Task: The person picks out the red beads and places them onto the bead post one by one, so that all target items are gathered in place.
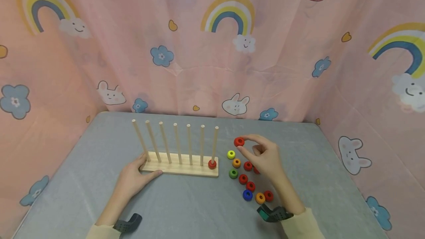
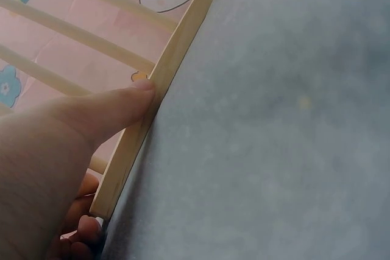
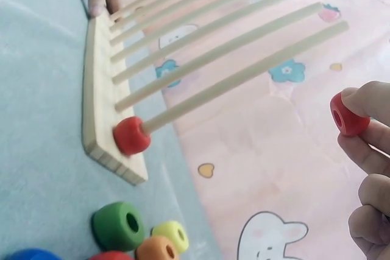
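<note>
Pinching a red bead between thumb and fingers, the right hand hangs, in the head view, to the right of the pegs. The bead looks light, hard and smooth, so a fingertip hold on its rounded side, clear of the hole, should suit it. The left hand grips the left end of the peg board, likely stiff and best held by its edge. A threaded bead sits at the rightmost peg's foot. A loose bead is partly covered by the right hand.

The left wrist view shows the thumb against the board's front edge and fingers curled about its end; the peg tops are cut off.

In the right wrist view, the red bead's hole faces the board side. The green bead shows whole; the blue bead is cut by the lower edge. The left hand appears blurred there, its finger placement perhaps unreadable.
</note>
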Motion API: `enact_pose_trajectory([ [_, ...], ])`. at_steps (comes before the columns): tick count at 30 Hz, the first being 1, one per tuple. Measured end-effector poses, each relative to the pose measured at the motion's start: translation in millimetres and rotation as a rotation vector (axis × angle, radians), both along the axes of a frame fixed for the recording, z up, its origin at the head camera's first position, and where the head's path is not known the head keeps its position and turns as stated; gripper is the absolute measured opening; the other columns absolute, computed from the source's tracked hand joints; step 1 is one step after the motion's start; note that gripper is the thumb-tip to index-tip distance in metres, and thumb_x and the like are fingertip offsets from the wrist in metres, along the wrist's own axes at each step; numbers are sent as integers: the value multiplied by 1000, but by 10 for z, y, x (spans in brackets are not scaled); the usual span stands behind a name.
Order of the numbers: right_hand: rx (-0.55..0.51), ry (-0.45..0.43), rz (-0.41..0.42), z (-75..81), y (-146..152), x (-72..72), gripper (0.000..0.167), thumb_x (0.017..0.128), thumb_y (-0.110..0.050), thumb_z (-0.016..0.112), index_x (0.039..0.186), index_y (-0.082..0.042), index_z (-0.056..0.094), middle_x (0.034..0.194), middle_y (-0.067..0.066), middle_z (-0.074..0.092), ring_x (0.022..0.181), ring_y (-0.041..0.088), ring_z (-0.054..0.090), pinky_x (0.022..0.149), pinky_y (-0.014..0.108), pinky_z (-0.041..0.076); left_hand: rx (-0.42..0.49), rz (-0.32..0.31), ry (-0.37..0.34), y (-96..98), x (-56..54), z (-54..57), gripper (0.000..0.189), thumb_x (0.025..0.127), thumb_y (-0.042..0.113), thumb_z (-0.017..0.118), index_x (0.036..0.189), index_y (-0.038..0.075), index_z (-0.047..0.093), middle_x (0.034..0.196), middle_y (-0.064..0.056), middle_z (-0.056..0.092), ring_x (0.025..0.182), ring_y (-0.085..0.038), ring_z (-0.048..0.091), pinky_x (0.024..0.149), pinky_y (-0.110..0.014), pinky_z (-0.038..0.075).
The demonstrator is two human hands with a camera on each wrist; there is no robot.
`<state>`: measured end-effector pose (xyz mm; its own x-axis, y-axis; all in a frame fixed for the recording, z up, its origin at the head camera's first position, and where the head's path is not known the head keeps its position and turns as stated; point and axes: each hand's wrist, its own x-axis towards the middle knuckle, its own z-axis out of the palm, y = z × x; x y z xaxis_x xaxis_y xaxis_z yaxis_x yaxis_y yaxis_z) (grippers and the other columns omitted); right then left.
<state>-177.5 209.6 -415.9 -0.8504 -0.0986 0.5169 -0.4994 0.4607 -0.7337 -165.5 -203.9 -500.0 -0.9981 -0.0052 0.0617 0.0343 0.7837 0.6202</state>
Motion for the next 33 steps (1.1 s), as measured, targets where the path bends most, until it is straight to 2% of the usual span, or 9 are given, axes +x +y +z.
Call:
enact_pose_trajectory([
  [3,-7,15,2,28,-31,-21,30,87,-6,88,115,-11,81,73,3,54,43,-1,23,37,21,20,-3,1,-10,-4,-5,2,104,88,62,80,156,-7,45,162,-26,44,148,-51,42,118,-66,40],
  [11,-29,73,26,126,-101,-86,32,84,-1,89,115,-7,81,85,1,64,44,-5,23,39,21,19,-3,3,-42,6,-11,23,106,88,65,79,158,-6,44,164,-25,42,149,-51,40,119,-66,39],
  [18,-17,113,56,231,-141,-148,30,86,-1,88,114,-9,81,92,3,71,44,-2,22,38,21,21,1,8,-23,2,4,11,104,87,63,81,157,-6,45,163,-25,43,148,-51,42,118,-66,40],
  [26,30,134,51,292,-181,-191,32,85,-4,89,115,-8,81,94,5,72,45,0,22,39,22,20,1,9,-14,6,9,2,104,87,63,81,155,-7,47,162,-26,44,147,-51,43,117,-66,40],
  [33,9,169,91,375,-206,-216,31,85,-3,89,114,-10,81,94,2,72,44,1,23,40,21,20,8,9,-10,16,5,20,104,87,62,82,155,-8,47,161,-27,45,147,-51,43,117,-66,41],
])
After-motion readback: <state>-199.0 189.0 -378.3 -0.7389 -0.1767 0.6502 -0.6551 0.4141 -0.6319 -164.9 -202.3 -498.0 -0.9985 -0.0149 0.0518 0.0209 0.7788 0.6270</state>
